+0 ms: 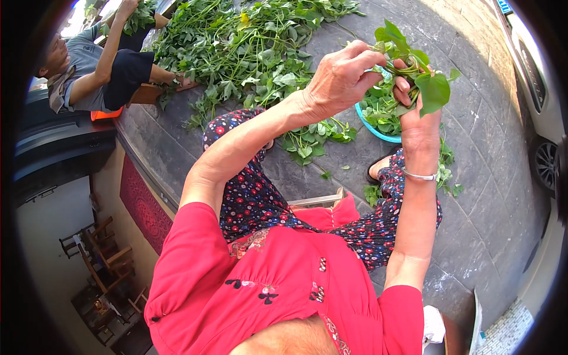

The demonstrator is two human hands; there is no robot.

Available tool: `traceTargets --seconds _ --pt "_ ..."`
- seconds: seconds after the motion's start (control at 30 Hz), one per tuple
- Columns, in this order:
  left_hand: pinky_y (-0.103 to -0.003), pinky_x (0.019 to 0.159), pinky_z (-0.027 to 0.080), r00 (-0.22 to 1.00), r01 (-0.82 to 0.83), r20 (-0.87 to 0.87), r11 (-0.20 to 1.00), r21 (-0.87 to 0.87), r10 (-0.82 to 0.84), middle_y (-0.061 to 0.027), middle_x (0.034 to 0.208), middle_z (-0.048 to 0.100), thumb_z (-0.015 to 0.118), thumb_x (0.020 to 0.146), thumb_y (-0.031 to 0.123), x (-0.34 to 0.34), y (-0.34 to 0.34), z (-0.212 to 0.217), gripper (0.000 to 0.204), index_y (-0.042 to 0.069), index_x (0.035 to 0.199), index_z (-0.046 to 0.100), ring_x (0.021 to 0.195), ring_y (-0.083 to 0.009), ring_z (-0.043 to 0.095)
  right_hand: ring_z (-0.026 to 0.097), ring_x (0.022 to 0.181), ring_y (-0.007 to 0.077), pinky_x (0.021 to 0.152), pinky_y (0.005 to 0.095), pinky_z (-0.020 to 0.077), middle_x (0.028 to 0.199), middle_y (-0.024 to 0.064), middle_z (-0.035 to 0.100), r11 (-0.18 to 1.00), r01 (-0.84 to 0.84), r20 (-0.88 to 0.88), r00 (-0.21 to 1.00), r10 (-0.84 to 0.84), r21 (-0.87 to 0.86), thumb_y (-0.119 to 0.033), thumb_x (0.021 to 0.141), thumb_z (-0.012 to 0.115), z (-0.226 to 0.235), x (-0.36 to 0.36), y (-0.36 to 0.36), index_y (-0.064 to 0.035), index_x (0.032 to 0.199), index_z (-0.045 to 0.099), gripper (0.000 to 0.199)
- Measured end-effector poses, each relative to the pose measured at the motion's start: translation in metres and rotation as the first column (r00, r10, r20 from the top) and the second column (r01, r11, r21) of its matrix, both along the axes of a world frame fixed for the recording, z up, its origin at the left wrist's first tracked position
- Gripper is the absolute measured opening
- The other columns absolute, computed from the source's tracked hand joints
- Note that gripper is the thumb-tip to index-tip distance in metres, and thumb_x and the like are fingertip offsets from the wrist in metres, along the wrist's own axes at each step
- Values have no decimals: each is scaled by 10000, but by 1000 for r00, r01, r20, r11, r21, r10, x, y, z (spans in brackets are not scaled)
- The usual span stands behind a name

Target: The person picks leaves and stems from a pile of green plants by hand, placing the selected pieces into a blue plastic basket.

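Observation:
My right hand (409,94) is wrapped round a bunch of leafy green stems (433,92), and its wrist wears a metal bangle. Close beside it, my left hand (346,74) pinches with thumb and forefinger at the stem ends of the same bunch. Below both hands stands a light-blue basin (378,133) holding picked green leaves (378,112), partly hidden by my hands. A large heap of leafy vines (236,53) spreads over the ground ahead and to the left, and a smaller clump of leaves (313,142) lies near my knees.
At the far left another person (89,77) sits on a low seat, holding greens. A red mat (142,201) lies by the doorway, with wooden chairs (103,254) inside. A parked car (541,100) stands to the right. Grey paving (485,177) lies between.

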State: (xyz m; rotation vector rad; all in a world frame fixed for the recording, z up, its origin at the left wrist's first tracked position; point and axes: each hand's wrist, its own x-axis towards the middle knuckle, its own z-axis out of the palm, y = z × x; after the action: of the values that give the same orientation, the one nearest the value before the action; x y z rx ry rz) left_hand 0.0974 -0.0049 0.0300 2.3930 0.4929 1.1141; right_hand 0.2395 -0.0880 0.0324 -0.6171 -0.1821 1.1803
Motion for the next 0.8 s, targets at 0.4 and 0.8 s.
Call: traceTargets --seconds 0.4,0.8 --pt "-206 515 464 1000 5 9 825 -565 1 -19 688 603 627 802 51 -11 17 8 78 -5 855 615 549 -62 553 492 508 101 401 163 305 963 149 654 996 -78 181 980 83 -35 -271 809 687 4 -7 12 -15 1031 568 360" --pt "-227 599 484 983 181 161 541 -821 -85 -41 676 587 550 858 100 -16 23 13 109 -5 884 565 604 -110 591 345 457 5 417 177 229 612 -64 558 932 -32 584 772 252 -360 -116 704 767 5 -29 11 -23 856 678 199"
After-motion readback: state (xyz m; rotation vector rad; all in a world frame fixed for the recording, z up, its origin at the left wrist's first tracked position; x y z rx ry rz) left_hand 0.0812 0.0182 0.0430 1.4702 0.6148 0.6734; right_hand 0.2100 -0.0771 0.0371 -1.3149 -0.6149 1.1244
